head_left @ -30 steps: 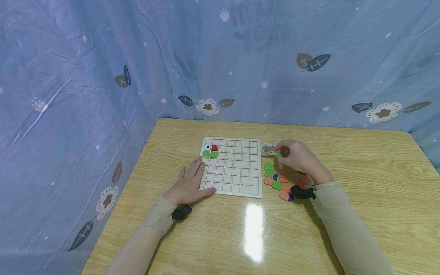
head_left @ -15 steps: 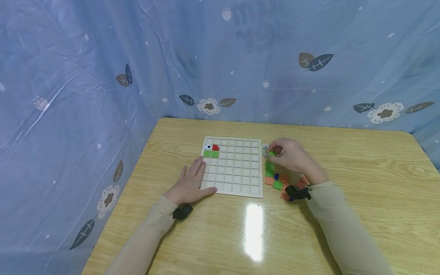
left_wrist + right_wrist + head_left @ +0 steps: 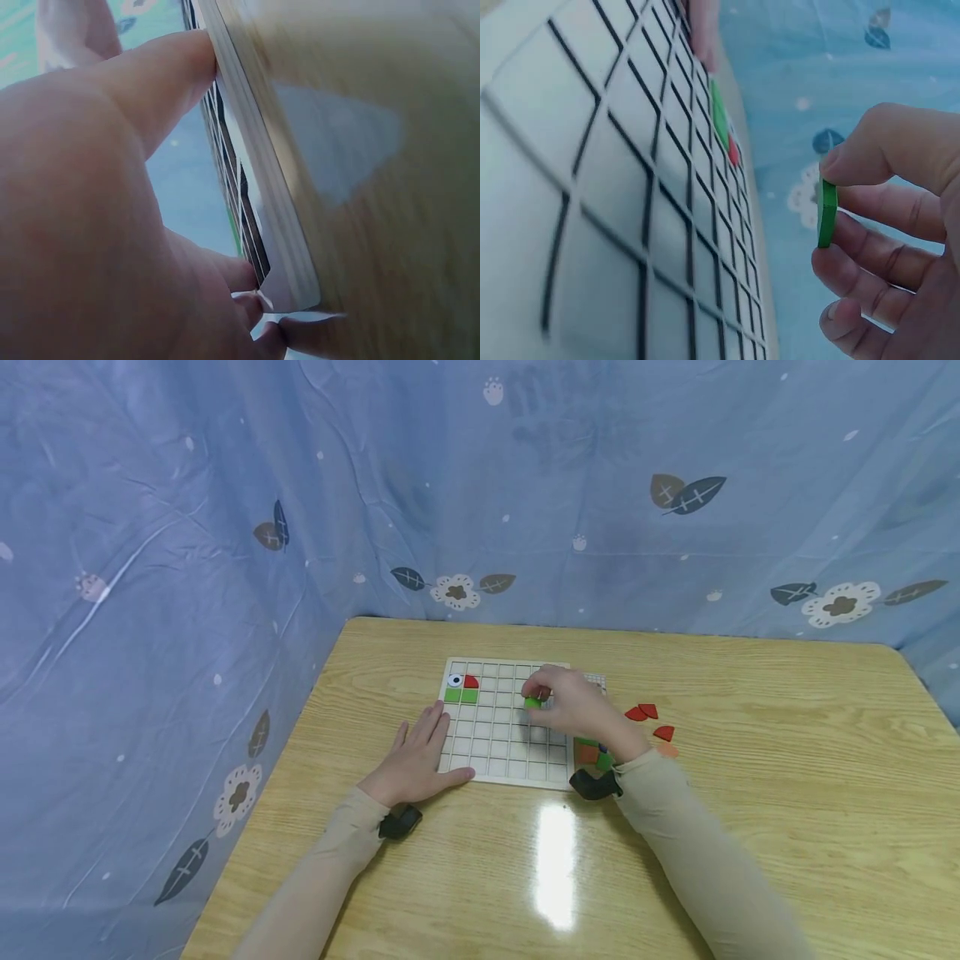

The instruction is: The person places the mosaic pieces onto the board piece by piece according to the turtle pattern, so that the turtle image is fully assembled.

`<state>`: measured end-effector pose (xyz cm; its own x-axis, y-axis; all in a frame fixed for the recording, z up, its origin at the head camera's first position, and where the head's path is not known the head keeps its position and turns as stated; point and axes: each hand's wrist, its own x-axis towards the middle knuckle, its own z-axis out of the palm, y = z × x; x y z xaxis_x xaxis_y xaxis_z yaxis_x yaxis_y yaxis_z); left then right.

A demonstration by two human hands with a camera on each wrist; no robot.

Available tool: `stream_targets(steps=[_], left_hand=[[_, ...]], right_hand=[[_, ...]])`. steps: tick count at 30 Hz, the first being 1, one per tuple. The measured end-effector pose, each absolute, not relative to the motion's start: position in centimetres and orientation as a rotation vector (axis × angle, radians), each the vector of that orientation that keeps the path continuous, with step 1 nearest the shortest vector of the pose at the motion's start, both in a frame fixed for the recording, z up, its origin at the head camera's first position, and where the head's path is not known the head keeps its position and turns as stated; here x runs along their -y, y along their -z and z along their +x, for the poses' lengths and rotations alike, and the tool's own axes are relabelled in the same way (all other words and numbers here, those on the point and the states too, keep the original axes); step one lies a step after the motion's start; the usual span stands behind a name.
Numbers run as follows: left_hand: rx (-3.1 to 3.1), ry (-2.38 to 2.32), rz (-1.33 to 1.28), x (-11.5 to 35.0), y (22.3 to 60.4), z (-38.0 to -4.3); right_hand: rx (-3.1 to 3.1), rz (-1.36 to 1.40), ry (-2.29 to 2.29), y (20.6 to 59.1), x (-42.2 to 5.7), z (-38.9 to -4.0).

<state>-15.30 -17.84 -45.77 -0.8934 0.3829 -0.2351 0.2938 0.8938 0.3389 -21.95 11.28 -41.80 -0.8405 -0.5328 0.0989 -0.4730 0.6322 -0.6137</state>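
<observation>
A pale wooden grid board (image 3: 498, 747) lies on the table. Near its upper left corner sit a white eye tile (image 3: 455, 680), a red quarter-round tile (image 3: 471, 682) and two green square tiles (image 3: 461, 696). My left hand (image 3: 408, 768) rests on the board's left edge, fingers straight and thumb at the lower corner. Over the board's right half, my right hand (image 3: 573, 702) pinches a green tile (image 3: 826, 214) between thumb and fingers. The right wrist view shows that tile held above the board, apart from it.
A small printed card (image 3: 597, 679) lies right of the board, partly hidden by my right hand. Orange tiles (image 3: 587, 754), green ones and a blue one lie below it, partly covered by the wrist. Several red quarter-round tiles (image 3: 663, 732) lie farther right. A blue curtain (image 3: 480, 485) hangs behind the table.
My right hand has moved left from beside the card to above the board, carrying the green tile. This uncovers the red tiles at the right. The left hand has stayed put.
</observation>
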Motion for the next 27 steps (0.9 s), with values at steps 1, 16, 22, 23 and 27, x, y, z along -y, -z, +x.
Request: stream_targets(steps=[1,16,22,23,27], left_hand=[[-2.766,-0.424,0.506,17.8,45.8,-15.3],[-2.784,-0.353,0.522,18.0,46.2,-15.5],[-2.776,-0.356,0.534,17.9,46.1,-15.4],[-2.775,-0.358,0.534,17.9,46.1,-15.4],[-2.773,-0.363,0.533,17.8,46.1,-15.4]], right_hand=[[-2.758,-0.857,0.984,41.8,-10.8,-22.0],[-2.762,-1.103,0.902,43.1,-4.1,-23.1],[-2.780,-1.101,0.826,43.5,-2.5,-23.3],[-2.785,-1.095,0.825,43.6,-2.4,-23.4],[-2.804,-1.059,0.819,43.9,-1.9,-23.5]])
